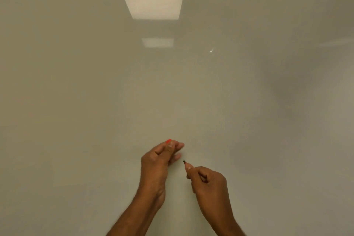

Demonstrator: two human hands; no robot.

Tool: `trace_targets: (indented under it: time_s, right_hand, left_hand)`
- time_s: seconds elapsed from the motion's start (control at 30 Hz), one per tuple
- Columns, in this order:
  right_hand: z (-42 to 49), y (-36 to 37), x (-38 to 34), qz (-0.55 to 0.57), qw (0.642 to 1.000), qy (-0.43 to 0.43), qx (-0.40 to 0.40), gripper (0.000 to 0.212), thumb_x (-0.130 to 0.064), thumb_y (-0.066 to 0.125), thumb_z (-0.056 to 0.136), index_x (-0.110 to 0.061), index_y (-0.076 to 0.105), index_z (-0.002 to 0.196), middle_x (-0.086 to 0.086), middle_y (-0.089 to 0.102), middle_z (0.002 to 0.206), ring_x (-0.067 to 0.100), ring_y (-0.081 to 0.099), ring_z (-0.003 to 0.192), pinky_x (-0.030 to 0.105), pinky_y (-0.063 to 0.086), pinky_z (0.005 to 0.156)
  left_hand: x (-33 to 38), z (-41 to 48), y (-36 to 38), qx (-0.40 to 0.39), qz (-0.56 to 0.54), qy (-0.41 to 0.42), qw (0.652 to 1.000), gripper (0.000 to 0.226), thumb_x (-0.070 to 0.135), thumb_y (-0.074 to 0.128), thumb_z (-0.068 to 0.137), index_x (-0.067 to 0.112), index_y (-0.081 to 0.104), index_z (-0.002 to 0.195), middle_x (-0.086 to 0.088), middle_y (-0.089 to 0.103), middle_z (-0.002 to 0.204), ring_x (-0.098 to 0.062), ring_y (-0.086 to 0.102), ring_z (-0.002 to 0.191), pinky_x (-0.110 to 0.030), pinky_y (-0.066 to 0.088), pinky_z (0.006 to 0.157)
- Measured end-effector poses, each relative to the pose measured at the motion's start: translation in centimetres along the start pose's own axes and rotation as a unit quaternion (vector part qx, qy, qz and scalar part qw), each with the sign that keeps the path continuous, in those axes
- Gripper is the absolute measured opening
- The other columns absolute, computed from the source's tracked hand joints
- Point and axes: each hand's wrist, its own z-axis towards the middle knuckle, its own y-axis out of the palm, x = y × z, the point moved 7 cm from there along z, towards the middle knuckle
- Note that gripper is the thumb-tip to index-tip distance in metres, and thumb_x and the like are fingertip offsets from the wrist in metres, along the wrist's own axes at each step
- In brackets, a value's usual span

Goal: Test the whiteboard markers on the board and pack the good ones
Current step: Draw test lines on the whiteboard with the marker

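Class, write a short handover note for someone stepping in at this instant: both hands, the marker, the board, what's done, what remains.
Left hand pinches a small red piece, perhaps a cap.
Right hand grips an uncapped marker, dark tip near the whiteboard.
No stroke visible on it.
To do: draw a test line, recap, pack if good.
Other markers and packing out of view.

- The right hand (208, 182) grips a marker (187, 167); its tip juts out up and left of the grip.
- The left hand (157, 161) lies left of that grip and slightly higher, near the tip but apart from it.
- The left hand's fingers pinch a small item (168, 141), whose end pokes out above them.
- The board (76, 101) stands behind both hands, all round the grip.
- Two light reflections (152, 3) sit on the board well above the grip, one over the other.
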Motion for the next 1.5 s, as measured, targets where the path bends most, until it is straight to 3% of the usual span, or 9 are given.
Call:
trace_targets:
  time_s: [0.17, 0.27, 0.37, 0.57, 0.73, 0.9, 1.03, 1.17, 1.5]
  right_hand:
    - [2.0, -1.9, -0.9, 0.041, 0.999, 0.011, -0.007, 0.031, -0.033, 0.052, 0.101, -0.019, 0.073, 0.082, -0.002, 0.065, 0.063, 0.005, 0.048, 0.053, 0.021, 0.039, 0.055]
    - [4.0, -2.8, -3.6, 0.119, 0.993, -0.006, -0.025, 0.025, -0.015, 0.052, 0.103, -0.032, 0.069, 0.108, 0.006, 0.073, 0.084, 0.014, 0.054, 0.059, 0.025, 0.04, 0.053]
    - [5.9, -3.9, -5.4, 0.201, 0.979, -0.025, -0.012, 0.025, -0.007, 0.052, 0.101, -0.02, 0.072, 0.109, 0.012, 0.073, 0.092, 0.018, 0.058, 0.066, 0.026, 0.046, 0.056]
    - [9.6, -4.3, -6.1, 0.435, 0.897, 0.028, -0.072, 0.035, 0.011, 0.049, 0.094, -0.004, 0.069, 0.119, 0.02, 0.07, 0.103, 0.019, 0.065, 0.084, 0.027, 0.059, 0.073]
    - [11.2, -5.5, -7.2, 0.382, 0.923, -0.026, -0.042, 0.043, -0.002, 0.069, 0.078, -0.008, 0.067, 0.12, 0.017, 0.073, 0.103, 0.02, 0.069, 0.09, 0.029, 0.06, 0.081]
    - [12.0, -6.4, -8.9, 0.211, 0.965, -0.151, 0.038, 0.026, -0.032, 0.063, 0.092, -0.017, 0.071, 0.112, 0.006, 0.077, 0.096, 0.016, 0.071, 0.096, 0.031, 0.053, 0.087]
    - [12.8, -6.3, -9.6, 0.13, 0.961, -0.224, 0.093, 0.025, -0.039, 0.051, 0.1, -0.03, 0.073, 0.104, -0.006, 0.076, 0.1, 0.006, 0.066, 0.108, 0.014, 0.045, 0.091]
    - [14.5, -5.7, -9.1, 0.061, 0.96, -0.239, 0.13, 0.022, -0.05, 0.053, 0.095, -0.032, 0.063, 0.103, -0.008, 0.074, 0.096, 0.013, 0.067, 0.094, 0.026, 0.051, 0.082]
    - [16.4, -5.4, -9.7, -0.065, 0.936, -0.302, 0.17, 0.038, -0.051, 0.054, 0.091, -0.022, 0.071, 0.108, -0.014, 0.067, 0.098, 0.008, 0.06, 0.096, 0.003, 0.036, 0.086]
  left_hand:
    - [4.1, 1.4, 0.6, 0.029, 0.154, 0.198, 0.968, 0.02, 0.027, 0.059, 0.101, 0.024, 0.074, 0.114, 0.018, 0.076, 0.108, 0.002, 0.068, 0.108, -0.018, 0.052, 0.097]
    - [5.3, 2.9, 0.8, 0.037, 0.195, 0.278, 0.94, 0.034, 0.027, 0.056, 0.102, 0.019, 0.066, 0.133, 0.012, 0.066, 0.135, 0.007, 0.053, 0.129, -0.013, 0.041, 0.109]
    - [6.0, 5.0, 1.1, 0.04, 0.254, 0.343, 0.903, 0.039, 0.028, 0.053, 0.103, 0.015, 0.06, 0.139, 0.006, 0.049, 0.155, 0.002, 0.032, 0.148, -0.012, 0.029, 0.116]
    - [7.2, 8.0, 2.7, 0.036, 0.298, 0.459, 0.836, 0.024, 0.016, 0.063, 0.098, 0.01, 0.071, 0.12, -0.002, 0.043, 0.158, -0.016, 0.019, 0.156, -0.056, 0.028, 0.122]
    - [7.7, 9.7, 4.1, 0.058, 0.341, 0.517, 0.783, 0.028, 0.019, 0.066, 0.098, 0.01, 0.072, 0.124, -0.007, 0.043, 0.158, -0.019, 0.019, 0.156, -0.059, 0.022, 0.123]
    - [7.7, 10.5, 4.9, 0.09, 0.367, 0.565, 0.734, 0.034, 0.028, 0.06, 0.099, 0.01, 0.071, 0.125, -0.009, 0.05, 0.152, -0.027, 0.03, 0.153, -0.056, 0.022, 0.123]
    - [7.5, 10.6, 5.1, 0.121, 0.381, 0.59, 0.702, 0.033, 0.03, 0.061, 0.099, 0.015, 0.069, 0.127, -0.008, 0.056, 0.147, -0.031, 0.036, 0.15, -0.061, 0.025, 0.12]
    - [7.4, 10.6, 5.2, 0.144, 0.404, 0.595, 0.68, 0.036, 0.028, 0.066, 0.096, 0.018, 0.066, 0.13, -0.009, 0.057, 0.146, -0.033, 0.037, 0.149, -0.063, 0.024, 0.12]
    - [7.0, 10.8, 5.5, 0.164, 0.443, 0.601, 0.645, 0.038, 0.029, 0.065, 0.097, 0.015, 0.065, 0.133, -0.007, 0.06, 0.141, -0.034, 0.042, 0.146, -0.064, 0.027, 0.118]
